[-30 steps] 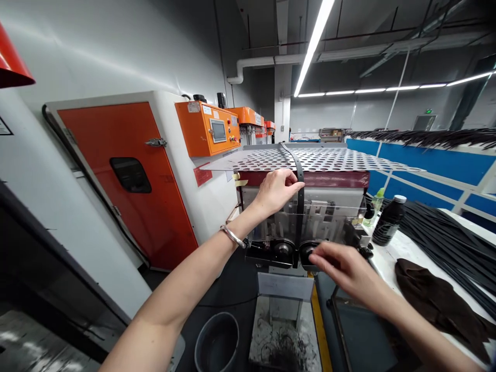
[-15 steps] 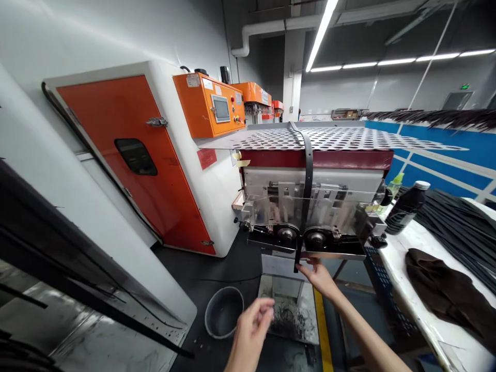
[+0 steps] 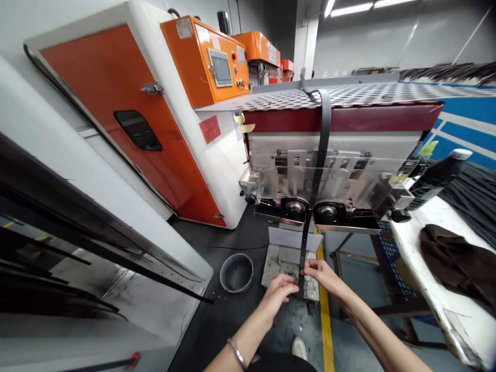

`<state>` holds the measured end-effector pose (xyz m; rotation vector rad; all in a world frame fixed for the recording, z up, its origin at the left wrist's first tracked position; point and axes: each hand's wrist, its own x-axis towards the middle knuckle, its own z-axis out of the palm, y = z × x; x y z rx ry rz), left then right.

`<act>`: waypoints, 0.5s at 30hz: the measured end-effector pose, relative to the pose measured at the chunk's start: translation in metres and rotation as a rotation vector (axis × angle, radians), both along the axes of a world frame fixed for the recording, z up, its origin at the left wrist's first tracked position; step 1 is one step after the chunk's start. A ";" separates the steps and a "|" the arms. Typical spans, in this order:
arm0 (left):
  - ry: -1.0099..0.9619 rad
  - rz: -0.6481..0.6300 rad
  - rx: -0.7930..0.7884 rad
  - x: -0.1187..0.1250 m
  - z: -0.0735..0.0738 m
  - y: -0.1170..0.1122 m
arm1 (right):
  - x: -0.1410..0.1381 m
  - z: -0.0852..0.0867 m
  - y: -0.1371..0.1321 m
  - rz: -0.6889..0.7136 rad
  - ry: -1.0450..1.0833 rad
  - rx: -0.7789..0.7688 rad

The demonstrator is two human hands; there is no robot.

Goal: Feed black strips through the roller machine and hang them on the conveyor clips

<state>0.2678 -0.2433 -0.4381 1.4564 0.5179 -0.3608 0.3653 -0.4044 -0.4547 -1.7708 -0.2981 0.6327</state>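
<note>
A long dark strap (image 3: pixel 321 150), punched with small holes, hangs from the perforated metal shelf (image 3: pixel 360 94) down the front of a machine. It passes between two round wheels (image 3: pixel 295 207) under a clear guard (image 3: pixel 341 178). Below the machine, my right hand (image 3: pixel 321 275) pinches the lower part of the strap between thumb and fingers. My left hand (image 3: pixel 278 293) is on the other side, fingers apart, its tips at the strap's left edge near the bottom end. Whether they touch it, I cannot tell. A bracelet (image 3: pixel 237 353) circles my left wrist.
A grey bucket (image 3: pixel 236 273) stands on the floor to the left. At right, a white table (image 3: pixel 414 243) bears a brown cloth (image 3: pixel 457 261), a dark bottle (image 3: pixel 442 173) and several dark strips. An orange-doored cabinet (image 3: pixel 127 124) and an orange control box (image 3: pixel 209 62) stand at left.
The strap's lower end has come further down below the machine, with my right hand still on it. My left hand has moved up and right to the strap. The view has tilted downward.
</note>
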 end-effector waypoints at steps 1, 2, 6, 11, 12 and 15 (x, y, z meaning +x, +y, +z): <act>0.014 0.001 -0.026 0.003 -0.001 -0.005 | -0.005 0.001 -0.001 -0.002 0.033 0.015; 0.022 0.011 -0.046 0.006 -0.003 -0.010 | -0.008 0.001 -0.001 -0.007 0.060 0.028; 0.019 0.075 -0.049 0.008 -0.011 -0.021 | -0.013 -0.007 0.001 -0.036 0.144 0.064; 0.005 0.108 0.014 0.004 -0.028 -0.021 | -0.022 -0.015 0.004 -0.072 0.240 0.063; 0.012 0.108 0.029 0.004 -0.034 -0.020 | -0.026 -0.016 0.003 -0.090 0.273 0.059; 0.064 0.090 0.081 0.003 -0.051 -0.014 | -0.030 -0.025 -0.007 -0.189 0.377 0.084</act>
